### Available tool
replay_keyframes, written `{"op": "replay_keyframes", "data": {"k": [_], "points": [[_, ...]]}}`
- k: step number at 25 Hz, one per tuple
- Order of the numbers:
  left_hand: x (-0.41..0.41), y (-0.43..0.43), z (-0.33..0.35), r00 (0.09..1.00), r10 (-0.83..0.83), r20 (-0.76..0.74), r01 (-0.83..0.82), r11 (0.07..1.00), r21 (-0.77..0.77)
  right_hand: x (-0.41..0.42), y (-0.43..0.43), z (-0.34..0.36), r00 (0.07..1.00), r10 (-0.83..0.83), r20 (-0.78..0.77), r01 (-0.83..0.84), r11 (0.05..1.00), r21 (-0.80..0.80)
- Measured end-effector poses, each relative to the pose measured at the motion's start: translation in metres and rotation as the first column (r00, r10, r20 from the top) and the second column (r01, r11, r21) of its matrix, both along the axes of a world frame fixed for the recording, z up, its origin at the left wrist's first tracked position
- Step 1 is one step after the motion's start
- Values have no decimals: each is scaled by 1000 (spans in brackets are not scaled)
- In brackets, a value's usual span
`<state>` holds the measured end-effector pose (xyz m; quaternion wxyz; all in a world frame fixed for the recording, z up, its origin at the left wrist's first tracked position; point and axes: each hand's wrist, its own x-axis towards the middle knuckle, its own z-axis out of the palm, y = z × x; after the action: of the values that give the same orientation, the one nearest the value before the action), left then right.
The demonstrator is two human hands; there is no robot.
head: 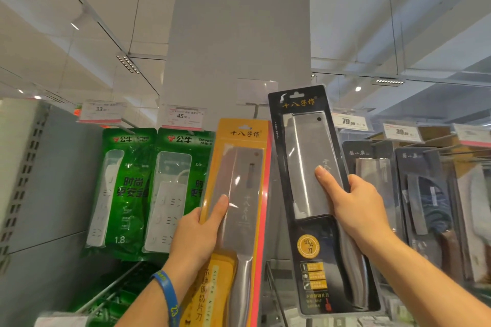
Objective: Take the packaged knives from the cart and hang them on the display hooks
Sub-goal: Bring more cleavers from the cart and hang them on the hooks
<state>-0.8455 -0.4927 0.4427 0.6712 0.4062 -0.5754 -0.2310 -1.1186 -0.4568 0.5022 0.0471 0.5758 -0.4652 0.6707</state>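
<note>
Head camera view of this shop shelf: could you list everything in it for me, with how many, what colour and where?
yellow knife pack: one, yellow card, centre, held up
black knife pack: one, black, right of centre, held higher
power strip packs: two in front, green, hanging at left
hanging knife packs: at least two, dark, on hooks at right
price tags: at least four, white with red edge, above the hooks
pillar: one, grey, centre back
clear tag holder: one, transparent, before the pillar
shelf upright: one, grey, slotted, far left
wristband: one, blue, left wrist
left hand: grips the yellow knife pack, thumb on front
right hand: grips the black knife pack, thumb on front
</note>
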Motion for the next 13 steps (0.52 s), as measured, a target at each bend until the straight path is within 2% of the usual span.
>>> {"op": "replay_keyframes", "data": {"k": [5,9,13], "points": [[4,1,12,976,138,168,-122,987,-103,4,-1,0,1000,8,10,-8,1000,9],[3,-2,9,996,73,60,-70,996,-51,1,2,-3,1000,8,8,-8,999,31],[-11,-4,16,991,95,95,-89,994,-65,-3,7,-5,1000,-9,-3,9,1000,19]]}}
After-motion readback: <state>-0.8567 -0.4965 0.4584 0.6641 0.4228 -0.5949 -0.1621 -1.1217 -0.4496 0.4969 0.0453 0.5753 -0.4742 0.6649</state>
